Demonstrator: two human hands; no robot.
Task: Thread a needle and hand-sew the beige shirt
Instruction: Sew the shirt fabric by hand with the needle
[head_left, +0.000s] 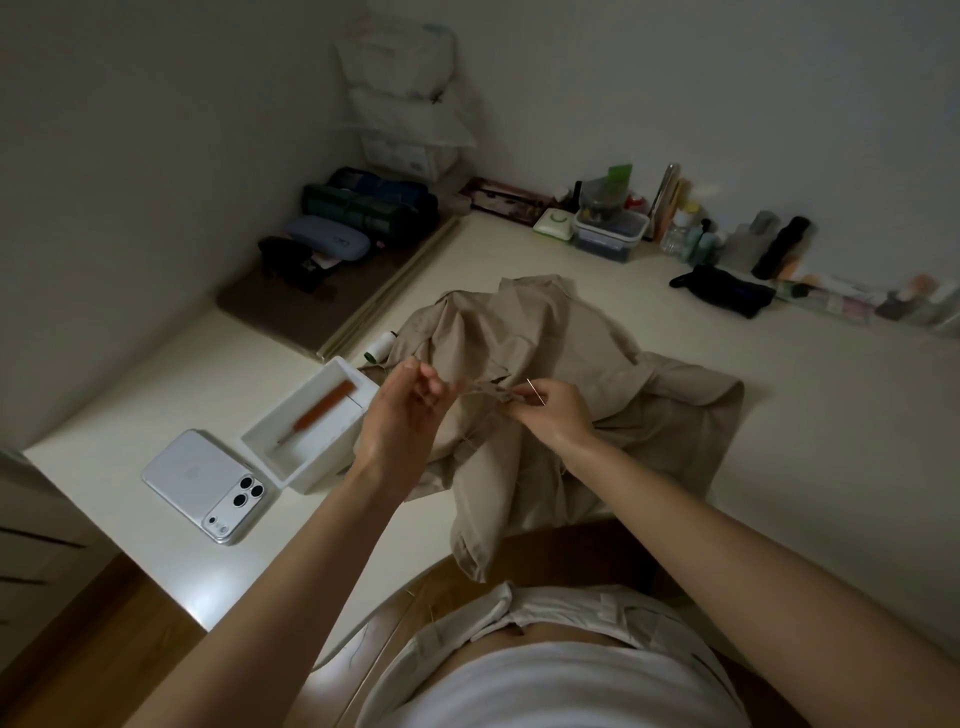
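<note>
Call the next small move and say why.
Probably pull the needle clear with the right hand: it is pinched there, one end standing up above the beige shirt fold. The left hand sits alongside; its grip is unclear.

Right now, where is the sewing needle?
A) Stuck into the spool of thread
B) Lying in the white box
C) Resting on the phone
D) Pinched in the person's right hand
D: the right hand pinches the needle, whose thin metal shaft sticks up from the fingers, above the beige shirt.
</note>
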